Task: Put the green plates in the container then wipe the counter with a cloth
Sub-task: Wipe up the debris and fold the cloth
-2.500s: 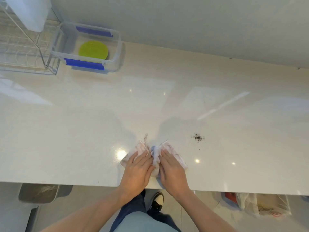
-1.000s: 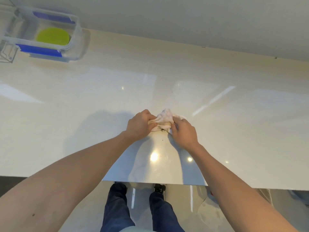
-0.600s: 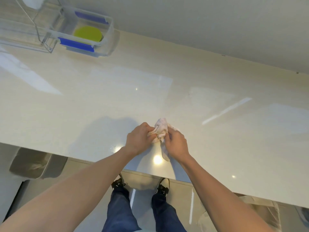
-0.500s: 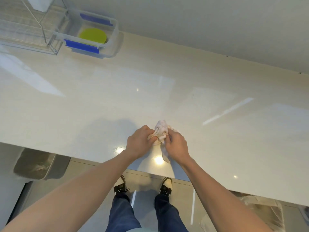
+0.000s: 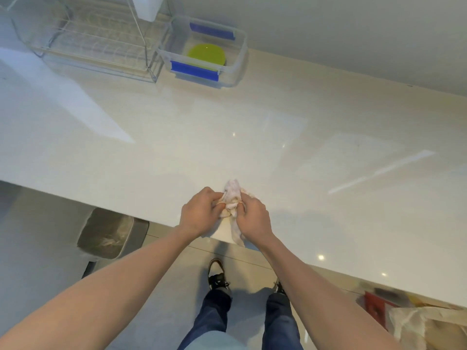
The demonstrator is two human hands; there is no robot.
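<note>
A bunched pale cloth point(image 5: 232, 195) is gripped between my left hand point(image 5: 199, 214) and my right hand point(image 5: 254, 218), just above the front edge of the glossy white counter point(image 5: 227, 137). One end of the cloth hangs down past the edge. A green plate point(image 5: 206, 54) lies inside a clear plastic container point(image 5: 240, 59) with blue clips, at the back of the counter against the wall.
A wire dish rack point(image 5: 88, 44) stands left of the container. A grey bin point(image 5: 108, 233) sits on the floor under the counter's left end. Bags point(image 5: 414, 322) lie on the floor at right. My legs and shoes are below the hands.
The dark crumbs seen on the counter earlier are no longer visible. Both hands gathered the flat cloth into a bunch and drew it back to the counter's front edge.
</note>
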